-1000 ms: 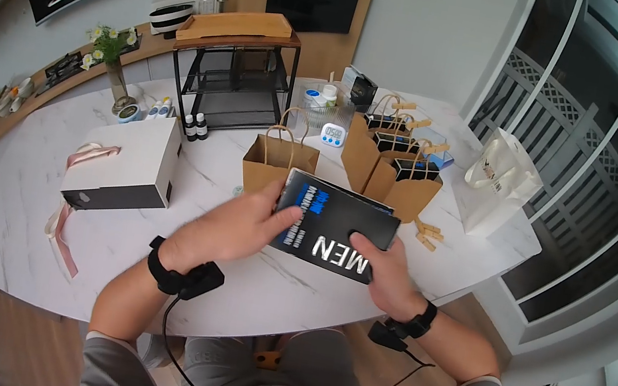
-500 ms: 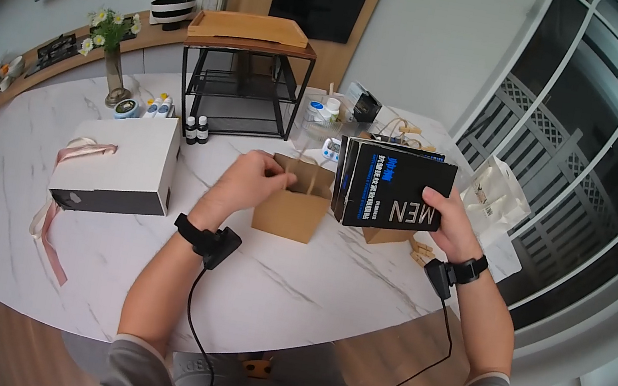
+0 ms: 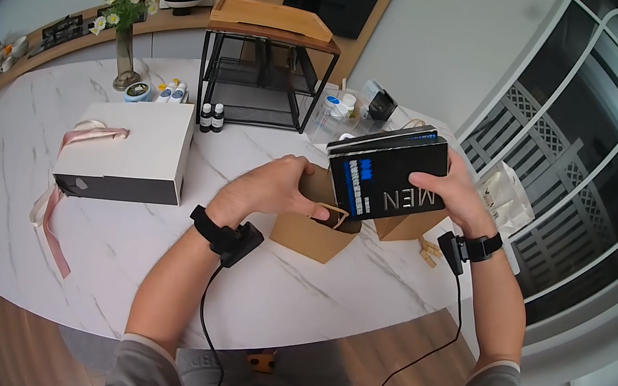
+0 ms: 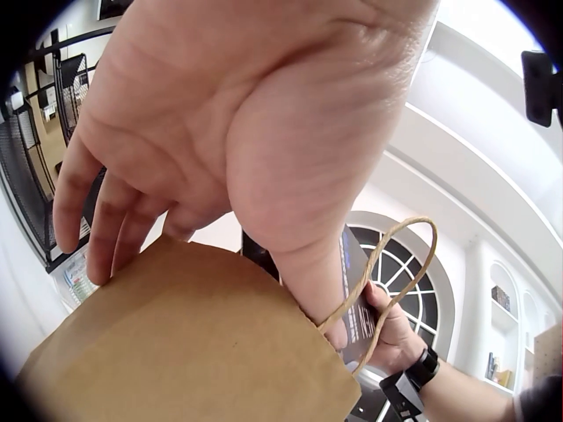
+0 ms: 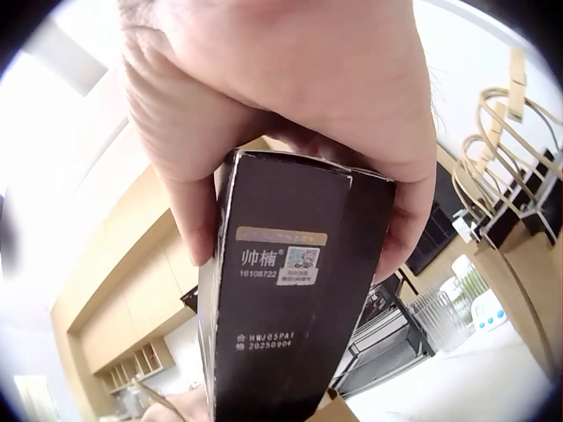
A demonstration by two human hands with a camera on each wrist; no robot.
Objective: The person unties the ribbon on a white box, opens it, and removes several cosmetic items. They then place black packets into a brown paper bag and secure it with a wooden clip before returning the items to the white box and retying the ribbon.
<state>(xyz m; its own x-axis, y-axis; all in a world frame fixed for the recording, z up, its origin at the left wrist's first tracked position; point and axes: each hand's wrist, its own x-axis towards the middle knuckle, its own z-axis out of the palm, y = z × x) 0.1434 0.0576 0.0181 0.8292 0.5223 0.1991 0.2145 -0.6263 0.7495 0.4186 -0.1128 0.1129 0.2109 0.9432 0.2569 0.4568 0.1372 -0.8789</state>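
My right hand (image 3: 464, 192) grips a stack of black boxes printed "MEN" (image 3: 387, 183), thumb on the front face. The stack is tilted, its lower left corner over the mouth of a brown paper bag (image 3: 311, 240). At that bag's left rim, my left hand (image 3: 268, 185) holds the mouth apart, thumb inside by the twisted handle (image 4: 419, 224) and the other fingers toward the far side. From the right wrist view, a box end with a QR sticker (image 5: 302, 257) shows below the palm. The bag's inside is mostly hidden.
Another brown paper bag (image 3: 407, 228) stands right behind the boxes, with wooden clothespins (image 3: 430, 252) beside it. A white gift box (image 3: 126, 148) with pink ribbon lies left. Behind are a black mesh rack (image 3: 261, 84), small dark bottles (image 3: 212, 118) and a white bag (image 3: 508, 199).
My left hand has left the boxes for the bag's rim, its thumb now inside. My right hand has carried the stack up and right, then lowered and tilted it over the mouth.
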